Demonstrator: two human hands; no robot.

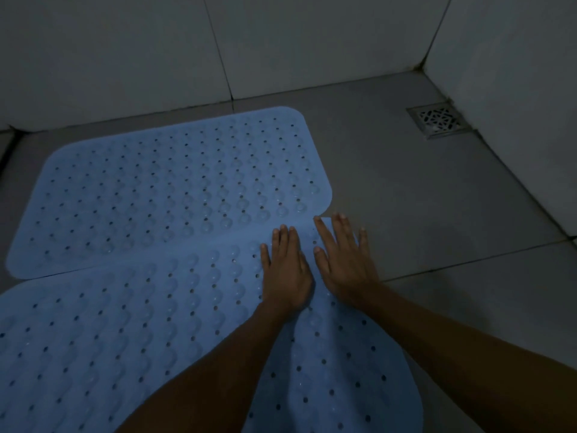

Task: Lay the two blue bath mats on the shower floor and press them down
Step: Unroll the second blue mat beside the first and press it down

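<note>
From the head camera, we have both blue bath mats down on the grey tiled shower floor (437, 214). The far bath mat (168, 195) lies flat toward eleven o'clock, close along the white tiled wall (125, 57). The near bath mat (125, 339) runs from the seam down to seven o'clock and out of frame. Their long edges meet, and the near one seems to overlap the far one slightly, though we cannot be sure in this dim light.

Our left hand (285, 270) and right hand (343, 260) sit side by side at the near mat's far right corner, just right of centre. Both palms are down and the fingers spread and flat, gripping nothing. We judge that they are there to press the suction cups onto the tile where the corner most easily lifts. The right fingertips (338, 217) reach just past the mat's edge onto bare floor.

The square metal drain grate (438, 120) stays uncovered at two o'clock, well apart from both mats, which looks deliberate so that water can run off.

With laying done, we judge that pressing remains, working from this corner back along the near mat.
</note>
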